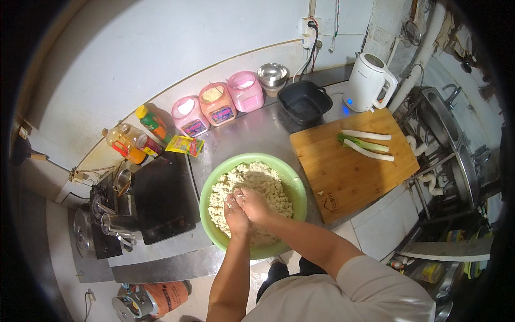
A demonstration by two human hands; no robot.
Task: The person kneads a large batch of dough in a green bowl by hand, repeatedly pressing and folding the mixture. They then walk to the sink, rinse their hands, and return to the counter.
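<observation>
A wide light-green plastic basin (299, 207) stands in front of me at the edge of the steel counter. Pale, crumbly mash (278, 192) fills much of it, thicker toward the far side. My left hand (236, 217) and my right hand (253, 205) are pressed together over the mash, fingers curled against each other. White crumbs cling to the fingers. Whether any mash is enclosed between the palms is hidden.
Right of the basin, a wooden cutting board (322, 169) bears cut leek pieces (368, 155). Behind are a black square pan (304, 102), a white kettle (364, 84), a steel bowl (272, 74) and pink jars (245, 92). Bottles (155, 124) and a black cooktop (163, 197) stand left.
</observation>
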